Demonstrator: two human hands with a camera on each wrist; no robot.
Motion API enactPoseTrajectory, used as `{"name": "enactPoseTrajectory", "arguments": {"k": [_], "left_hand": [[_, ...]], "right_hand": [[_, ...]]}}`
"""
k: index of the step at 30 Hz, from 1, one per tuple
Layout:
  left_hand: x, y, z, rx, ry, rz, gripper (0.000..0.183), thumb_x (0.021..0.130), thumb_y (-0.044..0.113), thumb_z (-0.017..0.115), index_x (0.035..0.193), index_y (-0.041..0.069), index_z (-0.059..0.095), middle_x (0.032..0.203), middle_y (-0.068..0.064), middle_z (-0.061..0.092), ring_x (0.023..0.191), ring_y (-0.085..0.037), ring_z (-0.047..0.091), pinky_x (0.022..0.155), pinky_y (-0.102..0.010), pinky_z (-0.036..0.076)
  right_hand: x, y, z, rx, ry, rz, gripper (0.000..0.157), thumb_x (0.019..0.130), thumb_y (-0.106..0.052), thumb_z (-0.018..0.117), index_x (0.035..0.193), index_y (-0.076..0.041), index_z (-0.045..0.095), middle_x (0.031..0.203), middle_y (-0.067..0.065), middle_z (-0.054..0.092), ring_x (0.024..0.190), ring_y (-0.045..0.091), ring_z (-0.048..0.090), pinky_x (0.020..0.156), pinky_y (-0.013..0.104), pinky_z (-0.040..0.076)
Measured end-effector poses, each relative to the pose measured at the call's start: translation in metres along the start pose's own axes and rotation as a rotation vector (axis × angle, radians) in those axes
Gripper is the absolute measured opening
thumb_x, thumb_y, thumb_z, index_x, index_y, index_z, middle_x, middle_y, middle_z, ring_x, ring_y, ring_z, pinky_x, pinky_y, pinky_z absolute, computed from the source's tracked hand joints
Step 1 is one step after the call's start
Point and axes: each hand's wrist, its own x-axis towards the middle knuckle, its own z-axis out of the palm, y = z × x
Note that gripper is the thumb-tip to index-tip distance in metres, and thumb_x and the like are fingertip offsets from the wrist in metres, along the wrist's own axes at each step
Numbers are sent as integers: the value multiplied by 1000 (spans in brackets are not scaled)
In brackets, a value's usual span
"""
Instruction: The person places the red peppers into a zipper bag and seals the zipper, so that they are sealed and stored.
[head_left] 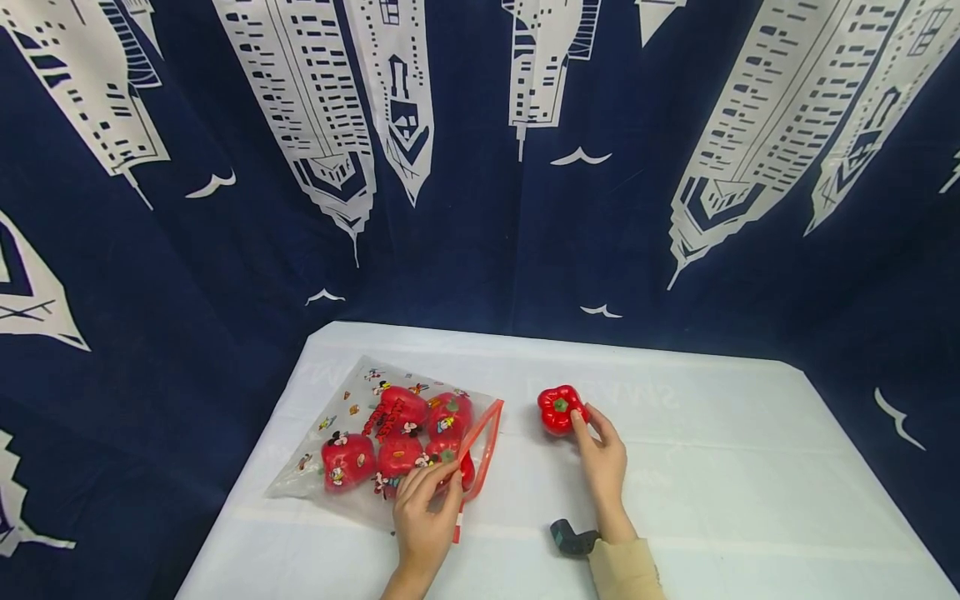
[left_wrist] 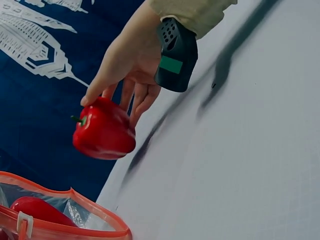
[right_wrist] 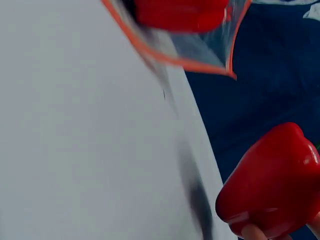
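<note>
My right hand grips a red bell pepper by its side, to the right of the bag; its green stem faces the head camera. In the left wrist view the same bell pepper hangs between thumb and fingers, above the table. A clear zip bag with cartoon prints and a red zip edge lies at the left, with several red bell peppers inside. My left hand pinches the bag's edge near the zip, and the mouth gapes toward the right. In the right wrist view the held pepper shows large at lower right.
A white cloth covers the table. A dark wrist camera sits at the right sleeve. Behind the table hangs a navy curtain printed with white buildings and birds.
</note>
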Motion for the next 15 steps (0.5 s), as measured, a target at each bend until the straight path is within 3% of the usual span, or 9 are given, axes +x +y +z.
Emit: {"name": "enactPoseTrajectory", "arguments": {"k": [8, 15], "left_hand": [[1, 1, 0, -2, 1, 5, 28, 66, -6, 77, 91, 6, 74, 88, -3, 71, 77, -18, 62, 71, -25, 43], [0, 1, 0, -3, 10, 18, 28, 66, -6, 76, 91, 6, 74, 87, -3, 71, 76, -20, 62, 71, -27, 42]], "right_hand": [[-24, -9, 12, 59, -70, 4, 52, 88, -43, 63, 123, -5, 59, 121, 18, 60, 90, 32, 65, 66, 20, 52], [-39, -12, 24, 95, -123, 6, 47, 87, -39, 66, 118, -4, 62, 111, 19, 64, 77, 27, 68, 64, 27, 54]]}}
